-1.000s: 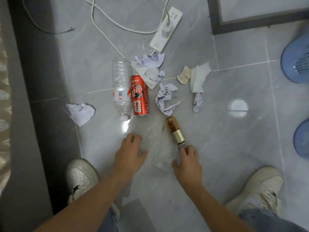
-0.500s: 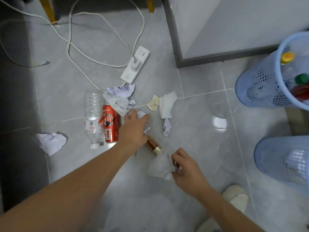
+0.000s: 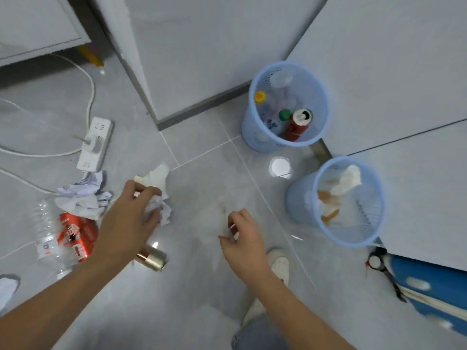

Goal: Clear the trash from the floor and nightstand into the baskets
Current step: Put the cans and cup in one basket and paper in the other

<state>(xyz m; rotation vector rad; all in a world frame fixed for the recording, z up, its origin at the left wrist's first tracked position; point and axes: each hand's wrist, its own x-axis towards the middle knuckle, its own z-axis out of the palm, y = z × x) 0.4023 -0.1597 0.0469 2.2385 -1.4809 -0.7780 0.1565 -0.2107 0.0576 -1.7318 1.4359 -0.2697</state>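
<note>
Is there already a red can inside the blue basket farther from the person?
Yes, a red can stands among bottles inside the farther basket.

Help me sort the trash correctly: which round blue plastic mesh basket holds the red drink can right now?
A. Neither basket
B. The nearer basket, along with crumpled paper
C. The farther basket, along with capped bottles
C: the red drink can stands inside the farther round blue plastic mesh basket among capped bottles, while the nearer blue basket holds only paper scraps.

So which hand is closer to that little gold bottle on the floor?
The left. The left hand, gripping crumpled paper, is right above the gold bottle, its wrist overlapping it. The right hand, holding clear plastic wrap, is well off to the right.
</note>
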